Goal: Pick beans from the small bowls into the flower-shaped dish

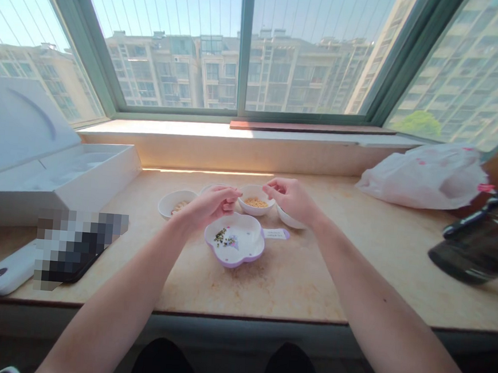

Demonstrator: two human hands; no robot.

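Over the small white bowls at the back of the counter, both of my hands are closed. My left hand (216,206) has its fingertips pinched near the left rim of a bowl (254,211) of yellow grains (256,202). On the opposite side, my right hand (292,198) pinches above that bowl's right rim. Anything between the fingers is too small to make out. Nearer to me sits a purple-rimmed, flower-shaped dish (247,244) with a handle, holding a few dark green beans (222,238). Another bowl (164,204) with pale pieces stands left; a bowl (289,218) is partly hidden under my right hand.
At left lie an open white box (99,174), a white power bank (5,268) with a cable and a dark, partly blurred-out object (81,259). A plastic bag (422,174) and a dark pitcher (477,244) are at right. The windowsill (171,128) runs behind.
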